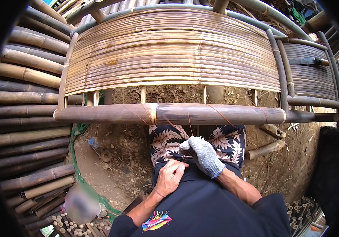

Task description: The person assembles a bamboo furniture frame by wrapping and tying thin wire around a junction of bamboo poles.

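Note:
A bamboo bench frame lies across in front of me, with a seat of split bamboo slats (169, 51) and a thick front pole (122, 113). Several thin reddish-brown cords (219, 112) pass over that pole, and one runs down to my hands. In a grey knitted glove, my right hand (207, 157) is closed on this cord above my lap. My bare left hand (170, 176) sits just below and to the left, its fingers pinched on thin strands of the cord. The gap between pole and slats shows a few short bamboo uprights.
Stacked bamboo poles (31, 98) line the left side. A knife (307, 61) rests on the smaller slatted panel at right. Cut bamboo pieces (266, 149) lie on the dirt floor right of my legs. Cut pole ends (76, 227) and a green net edge (74, 158) are at lower left.

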Motion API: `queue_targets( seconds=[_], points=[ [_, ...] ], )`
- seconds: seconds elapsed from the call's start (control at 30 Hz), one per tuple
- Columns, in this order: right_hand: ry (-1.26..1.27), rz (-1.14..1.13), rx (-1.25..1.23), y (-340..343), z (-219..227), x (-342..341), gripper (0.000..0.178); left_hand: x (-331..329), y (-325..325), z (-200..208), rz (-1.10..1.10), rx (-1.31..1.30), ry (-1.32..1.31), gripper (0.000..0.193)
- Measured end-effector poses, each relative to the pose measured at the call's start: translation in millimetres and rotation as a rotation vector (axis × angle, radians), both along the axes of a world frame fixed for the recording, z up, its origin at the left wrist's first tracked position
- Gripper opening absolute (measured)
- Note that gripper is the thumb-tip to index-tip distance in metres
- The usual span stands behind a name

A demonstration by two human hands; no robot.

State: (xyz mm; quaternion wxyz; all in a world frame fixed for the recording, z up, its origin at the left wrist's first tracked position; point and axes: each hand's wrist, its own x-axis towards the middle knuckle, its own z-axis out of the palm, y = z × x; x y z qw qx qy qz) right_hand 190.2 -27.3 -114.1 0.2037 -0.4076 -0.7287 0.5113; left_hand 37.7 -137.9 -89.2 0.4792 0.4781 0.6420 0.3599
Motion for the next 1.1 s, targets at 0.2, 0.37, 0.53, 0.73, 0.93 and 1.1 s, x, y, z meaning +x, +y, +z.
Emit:
queue_targets(
  seconds=[0.2,0.37,0.53,0.73,0.93,1.1],
  points=[
    [0.266,-0.229,-0.456,-11,-15,-13,0.020,-2,-12,6,-0.096,0.001,0.158,0.017],
    [-0.001,-0.009,0.019,-1,12,-12,0.028,-8,-7,-5,0.070,0.134,0.254,0.043],
    [-0.048,0.136,0.227,-21,11,-9,0.015,-16,67,5,0.358,-0.084,-0.754,0.043],
    [0.176,0.008,-0.231,-19,35,-16,0.021,-16,91,10,0.462,-0.129,-0.931,0.036],
    [0.029,0.166,-0.310,-17,41,-8,0.023,-22,89,14,0.467,-0.154,-1.015,0.037],
    [0.031,0.182,-0.267,-20,38,-2,0.021,-20,87,14,0.443,-0.171,-1.001,0.031]
  ],
)
